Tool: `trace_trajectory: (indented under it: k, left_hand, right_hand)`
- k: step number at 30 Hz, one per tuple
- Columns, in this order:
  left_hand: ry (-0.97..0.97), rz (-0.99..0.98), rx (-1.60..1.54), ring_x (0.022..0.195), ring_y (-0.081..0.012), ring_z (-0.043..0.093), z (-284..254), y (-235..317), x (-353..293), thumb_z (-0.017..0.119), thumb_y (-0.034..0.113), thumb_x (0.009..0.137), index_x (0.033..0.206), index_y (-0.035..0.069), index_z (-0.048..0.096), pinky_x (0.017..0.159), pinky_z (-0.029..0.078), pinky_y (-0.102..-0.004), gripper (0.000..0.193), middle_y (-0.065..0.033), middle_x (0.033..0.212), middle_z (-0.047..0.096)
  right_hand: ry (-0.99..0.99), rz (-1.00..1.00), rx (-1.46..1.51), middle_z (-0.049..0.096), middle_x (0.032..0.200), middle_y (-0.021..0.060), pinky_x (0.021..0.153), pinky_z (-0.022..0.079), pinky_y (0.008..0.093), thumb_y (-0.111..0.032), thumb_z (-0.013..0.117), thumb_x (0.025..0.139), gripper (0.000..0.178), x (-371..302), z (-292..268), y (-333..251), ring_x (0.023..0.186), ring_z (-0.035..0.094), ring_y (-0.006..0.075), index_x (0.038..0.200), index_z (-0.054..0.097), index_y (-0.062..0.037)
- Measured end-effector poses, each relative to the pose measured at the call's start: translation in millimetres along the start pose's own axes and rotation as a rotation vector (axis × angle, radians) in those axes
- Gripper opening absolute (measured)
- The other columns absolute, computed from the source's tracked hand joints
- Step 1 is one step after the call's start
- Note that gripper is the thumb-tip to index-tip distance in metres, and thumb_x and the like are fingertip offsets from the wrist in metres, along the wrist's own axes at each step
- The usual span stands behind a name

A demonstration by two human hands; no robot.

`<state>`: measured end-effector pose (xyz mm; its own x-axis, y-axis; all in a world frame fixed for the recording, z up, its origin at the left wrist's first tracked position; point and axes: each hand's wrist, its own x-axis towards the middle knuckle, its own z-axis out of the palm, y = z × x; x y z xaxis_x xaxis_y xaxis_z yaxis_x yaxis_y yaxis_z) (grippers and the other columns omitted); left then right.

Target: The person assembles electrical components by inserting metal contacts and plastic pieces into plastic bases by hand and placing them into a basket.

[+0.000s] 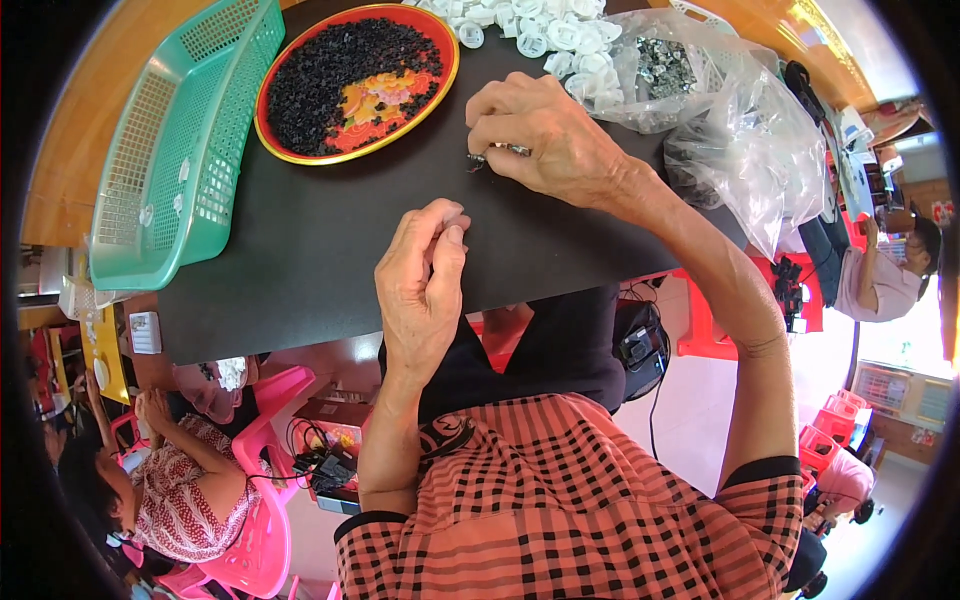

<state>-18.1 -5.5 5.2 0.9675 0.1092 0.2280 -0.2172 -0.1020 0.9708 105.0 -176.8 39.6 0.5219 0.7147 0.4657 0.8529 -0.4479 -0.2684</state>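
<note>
Above the dark table (300, 270), my right hand (545, 135) is curled around small shiny metal parts (508, 150), which show at its fingertips. My left hand (420, 275) is closer to me, by the near side of the tabletop. Its thumb and fingers are drawn together, and whatever they may hold is hidden. Left of my right hand lies a round red plate (390, 105) with a gold rim, heaped with small black pieces (335, 60). Beyond that hand are loose white plastic parts (563, 37). A clear bag with metal parts (665, 65) lies beside them.
A green plastic basket (222, 150) stands along the table's left side. Another crumpled clear bag (745, 150) covers the right side. People sit at the lower left (190, 480) and far right (885, 270), among pink chairs (262, 540) and red stools (835, 425).
</note>
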Motion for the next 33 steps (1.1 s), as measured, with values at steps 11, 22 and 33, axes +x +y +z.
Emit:
trace_trajectory:
  k: [11,22,33]
  left_hand:
    - [-0.020,-0.123,-0.036,0.083,-0.0126,0.060,5.0,14.7,6.3,0.054,0.016,0.096,0.117,-0.003,0.055,0.071,0.049,-0.0258,0.029,-0.0096,0.094,0.065]
    - [-0.012,-0.136,0.061,0.085,-0.0134,0.059,6.1,11.2,3.9,0.052,0.015,0.096,0.118,-0.003,0.054,0.074,0.048,-0.0257,0.028,-0.0110,0.094,0.065]
    - [0.011,-0.093,-0.011,0.073,-0.0062,0.053,6.5,3.7,4.6,0.055,0.008,0.095,0.116,-0.002,0.054,0.065,0.044,-0.0206,0.024,-0.0070,0.089,0.064]
  right_hand:
    - [0.145,0.012,0.121,0.063,0.080,0.0031,0.066,0.039,0.0329,-0.002,0.069,0.072,0.013,-17.9,1.0,-30.4,0.077,0.060,0.0188,0.082,0.065,-0.0089]
    - [0.081,0.107,-0.262,0.057,0.075,0.0062,0.067,0.041,0.0363,-0.004,0.066,0.074,0.010,-29.8,-4.2,-15.0,0.074,0.057,0.0241,0.082,0.064,-0.0074]
    - [0.096,0.134,-0.217,0.063,0.099,0.0116,0.072,0.052,0.0406,-0.006,0.061,0.075,0.031,57.9,-1.0,80.4,0.079,0.062,0.0312,0.106,0.062,-0.0059]
